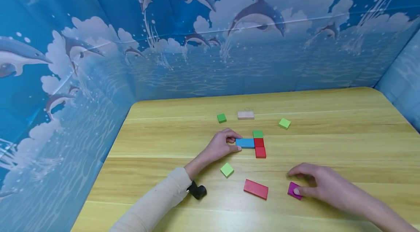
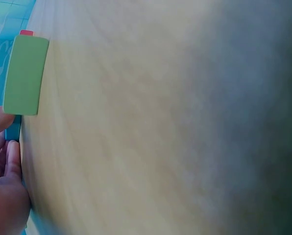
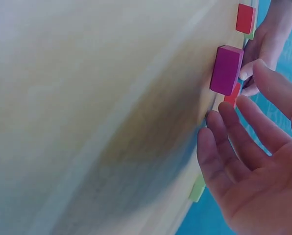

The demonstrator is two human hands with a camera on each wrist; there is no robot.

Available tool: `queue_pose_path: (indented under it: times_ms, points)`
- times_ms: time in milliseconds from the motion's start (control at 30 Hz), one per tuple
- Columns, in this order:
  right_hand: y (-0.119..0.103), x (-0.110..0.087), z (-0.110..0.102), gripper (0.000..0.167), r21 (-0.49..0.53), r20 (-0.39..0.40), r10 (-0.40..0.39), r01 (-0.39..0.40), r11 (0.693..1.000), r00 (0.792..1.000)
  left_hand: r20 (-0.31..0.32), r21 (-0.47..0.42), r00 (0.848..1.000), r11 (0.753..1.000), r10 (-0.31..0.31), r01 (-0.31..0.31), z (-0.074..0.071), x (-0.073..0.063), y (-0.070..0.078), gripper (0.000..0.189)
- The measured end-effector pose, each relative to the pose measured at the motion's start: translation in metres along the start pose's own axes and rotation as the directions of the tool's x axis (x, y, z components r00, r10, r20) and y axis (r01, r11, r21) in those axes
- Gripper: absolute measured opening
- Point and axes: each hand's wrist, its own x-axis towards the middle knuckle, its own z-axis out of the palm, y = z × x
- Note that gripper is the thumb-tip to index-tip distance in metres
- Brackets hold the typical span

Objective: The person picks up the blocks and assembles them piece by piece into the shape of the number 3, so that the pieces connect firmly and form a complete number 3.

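On the table, my left hand [image 1: 217,147] pinches the left end of a flat blue block [image 1: 245,143] between thumb and fingers. The blue block's right end meets a short column of small blocks: a green block [image 1: 257,134] on top, a dark red block [image 1: 259,142] in the middle and a red block [image 1: 260,153] below. At the front right, my right hand [image 1: 333,188] is over a purple block [image 1: 291,188], its thumb overlapping that block in the head view. In the right wrist view its fingers are spread, and the purple block [image 3: 226,72] lies beyond the fingertips.
A larger red block [image 1: 256,189] lies in front, with a light green block [image 1: 227,170] to its left. Farther back are a green block [image 1: 221,118], a pale pinkish block [image 1: 245,115] and another light green block [image 1: 284,123]. A dolphin-printed curtain [image 1: 210,68] stands behind the table.
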Motion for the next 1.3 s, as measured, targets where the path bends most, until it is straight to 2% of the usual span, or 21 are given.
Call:
queue_pose_path:
  times_ms: [133,367,633,833,967,1300]
  points:
    - [0.003,-0.003,0.002,0.043,0.012,0.036,0.036,-0.037,0.999,0.999,0.001,-0.002,1.0,1.0,0.0,0.0,0.001,0.0,0.0,0.028]
    - [0.006,-0.009,0.006,0.047,-0.008,0.026,0.01,-0.009,1.0,1.0,0.0,0.0,1.0,1.0,-0.001,0.001,0.001,0.0,0.0,0.029]
    - [0.006,-0.01,0.01,0.041,0.055,0.023,-0.036,0.035,0.998,0.999,-0.003,0.003,1.0,1.0,0.001,-0.001,0.0,0.0,0.0,0.028]
    - [0.002,-0.007,0.011,0.032,-0.01,-0.022,-0.071,0.07,0.997,0.997,-0.003,0.003,1.0,1.0,0.003,-0.003,0.001,0.001,-0.001,0.028]
    - [-0.002,-0.005,0.012,0.032,-0.042,-0.059,-0.077,0.075,0.996,0.995,-0.005,0.002,1.0,1.0,0.004,-0.004,0.001,0.001,-0.001,0.029]
    - [-0.008,0.006,0.011,0.033,-0.028,-0.099,-0.117,0.115,0.993,0.988,-0.005,0.009,1.0,1.0,-0.003,0.003,0.001,0.001,-0.002,0.029]
